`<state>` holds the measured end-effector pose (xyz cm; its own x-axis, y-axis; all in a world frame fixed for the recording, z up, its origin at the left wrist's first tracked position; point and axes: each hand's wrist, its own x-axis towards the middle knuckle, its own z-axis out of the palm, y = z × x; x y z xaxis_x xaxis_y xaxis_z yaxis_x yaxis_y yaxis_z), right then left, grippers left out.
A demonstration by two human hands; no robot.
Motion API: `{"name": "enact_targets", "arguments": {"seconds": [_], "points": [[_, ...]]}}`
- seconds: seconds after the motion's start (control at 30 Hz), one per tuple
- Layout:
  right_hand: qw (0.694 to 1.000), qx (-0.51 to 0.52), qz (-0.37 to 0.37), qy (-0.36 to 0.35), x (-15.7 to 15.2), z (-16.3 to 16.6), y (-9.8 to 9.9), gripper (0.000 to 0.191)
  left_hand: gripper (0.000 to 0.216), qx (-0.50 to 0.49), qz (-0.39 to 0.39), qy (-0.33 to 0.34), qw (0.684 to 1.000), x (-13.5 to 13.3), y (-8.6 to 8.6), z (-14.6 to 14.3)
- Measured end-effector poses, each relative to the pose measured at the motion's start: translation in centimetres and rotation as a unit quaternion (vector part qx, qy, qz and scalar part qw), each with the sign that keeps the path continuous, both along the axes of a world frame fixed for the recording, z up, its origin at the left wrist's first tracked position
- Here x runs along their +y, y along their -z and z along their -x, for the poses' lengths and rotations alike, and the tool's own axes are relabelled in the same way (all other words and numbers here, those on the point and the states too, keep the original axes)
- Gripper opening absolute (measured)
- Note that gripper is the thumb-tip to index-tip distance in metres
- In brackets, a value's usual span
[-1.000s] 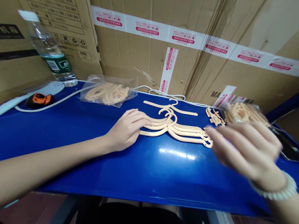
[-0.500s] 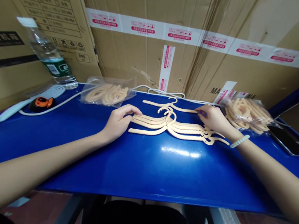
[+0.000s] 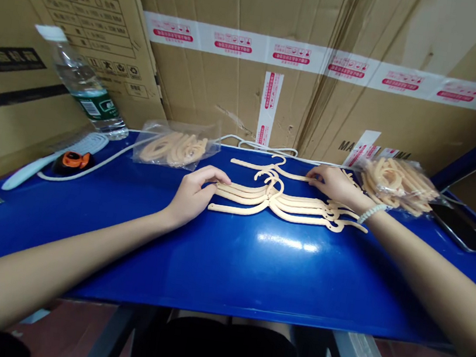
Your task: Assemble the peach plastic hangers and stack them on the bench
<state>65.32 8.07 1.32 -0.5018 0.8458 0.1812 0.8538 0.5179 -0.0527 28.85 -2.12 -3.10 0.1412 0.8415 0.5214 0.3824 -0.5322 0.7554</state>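
Several cream folding clothes hangers (image 3: 296, 208) lie in a close row in the middle of the blue table, hooks pointing away from me. At their left ends is my left hand (image 3: 195, 196), its thumb and fingers closed on the tips of the upper ones. Behind the row lies a single clothes hanger (image 3: 251, 165), apart from the others. The fingers of my right hand (image 3: 335, 187) pinch the right arm of that single hanger; the back of the hand hides part of it.
Clear bags of hanger parts lie at the back left (image 3: 175, 149) and right (image 3: 397, 183). A phone (image 3: 461, 227) is at right. On the left are a water bottle (image 3: 94, 99), a pale-handled brush (image 3: 55, 158) and an orange-black object (image 3: 74, 162). Cardboard boxes (image 3: 233, 83) wall the back.
The right hand has shifted slightly left along the single hanger's arm. My left hand stays at the row's ends. The whole view has moved a little.
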Motion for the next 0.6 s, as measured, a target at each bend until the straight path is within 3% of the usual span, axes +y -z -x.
{"name": "enact_targets", "arguments": {"seconds": [0.27, 0.43, 0.6], "points": [[0.998, 0.055, 0.01, 0.042, -1.5, -0.2, -1.9, 0.002, 0.023, 0.048, -0.047, -0.004, 0.998, -0.7, -0.8, -0.4], [0.973, 0.201, 0.052, 0.1, -3.7, -1.4, -3.0, 0.009, 0.022, 0.06, -0.094, 0.0, 0.994, -1.2, -1.5, -0.5], [0.96, 0.269, 0.046, 0.063, -7.4, -1.9, -4.0, 0.025, 0.021, 0.089, -0.16, -0.047, 0.982, -1.9, -2.5, -0.6]]}}
